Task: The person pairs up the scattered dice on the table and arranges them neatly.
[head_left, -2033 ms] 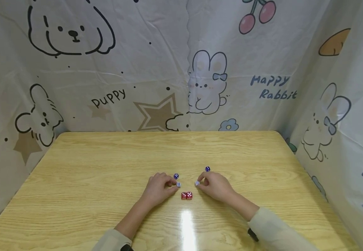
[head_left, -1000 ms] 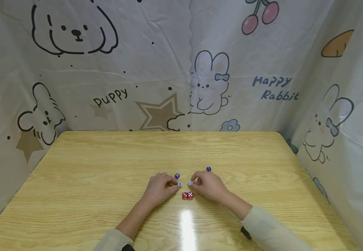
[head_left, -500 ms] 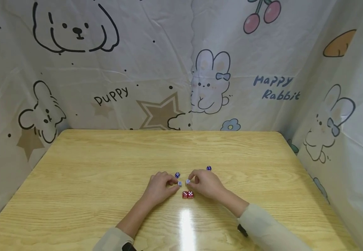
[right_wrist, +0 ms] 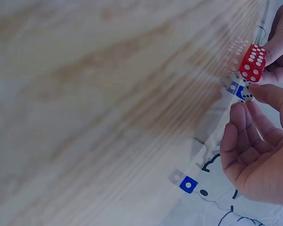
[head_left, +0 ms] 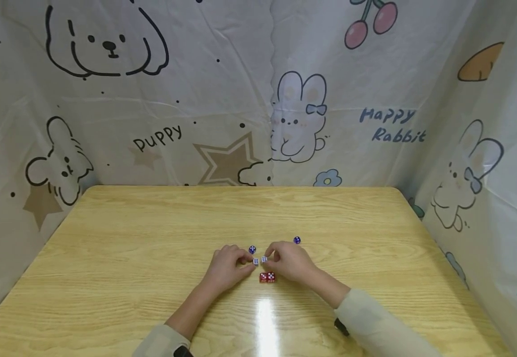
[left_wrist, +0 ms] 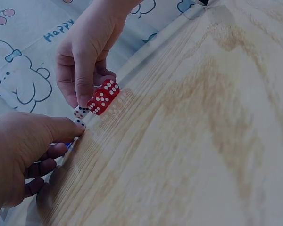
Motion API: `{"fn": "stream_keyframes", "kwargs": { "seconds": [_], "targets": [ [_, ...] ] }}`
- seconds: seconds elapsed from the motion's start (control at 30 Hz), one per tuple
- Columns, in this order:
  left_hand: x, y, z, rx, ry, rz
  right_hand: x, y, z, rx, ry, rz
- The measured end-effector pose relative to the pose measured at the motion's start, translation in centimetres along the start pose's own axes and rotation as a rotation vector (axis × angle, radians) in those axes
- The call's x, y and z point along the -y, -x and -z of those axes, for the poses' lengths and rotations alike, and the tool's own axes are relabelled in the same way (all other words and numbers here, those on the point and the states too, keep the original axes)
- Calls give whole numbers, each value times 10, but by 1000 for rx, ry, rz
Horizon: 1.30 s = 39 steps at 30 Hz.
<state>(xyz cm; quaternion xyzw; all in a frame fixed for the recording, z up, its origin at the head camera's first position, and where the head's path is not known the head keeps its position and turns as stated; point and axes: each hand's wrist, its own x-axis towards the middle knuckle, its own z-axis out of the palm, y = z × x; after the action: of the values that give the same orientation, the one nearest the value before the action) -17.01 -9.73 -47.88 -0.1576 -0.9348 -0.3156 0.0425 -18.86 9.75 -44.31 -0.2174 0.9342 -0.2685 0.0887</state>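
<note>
In the head view my left hand pinches a white die between thumb and index finger on the table. My right hand pinches a second white die the same way, a narrow gap to the right of the first. Two red dice sit side by side, touching, just nearer than the white pair. One blue die lies behind the left white die, by the left fingertips. Another blue die stands behind the right hand. In the right wrist view the right thumb partly covers its white die.
A wooden table lies under everything, with a bright light reflection near its front. Printed cloth hangs at the back and both sides. The right forearm's sleeve crosses the table's front right.
My right hand has slid its white die leftward, closing most of the gap to the left white die. The left hand and the red and blue dice keep their places.
</note>
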Motion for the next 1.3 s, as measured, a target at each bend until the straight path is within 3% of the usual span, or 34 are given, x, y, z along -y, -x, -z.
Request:
{"fn": "stream_keyframes", "kwargs": {
  "seconds": [1.3],
  "targets": [
    [0, 0, 0, 20, 9, 18, 4, -4, -2, 32, 35, 34]
  ]
}}
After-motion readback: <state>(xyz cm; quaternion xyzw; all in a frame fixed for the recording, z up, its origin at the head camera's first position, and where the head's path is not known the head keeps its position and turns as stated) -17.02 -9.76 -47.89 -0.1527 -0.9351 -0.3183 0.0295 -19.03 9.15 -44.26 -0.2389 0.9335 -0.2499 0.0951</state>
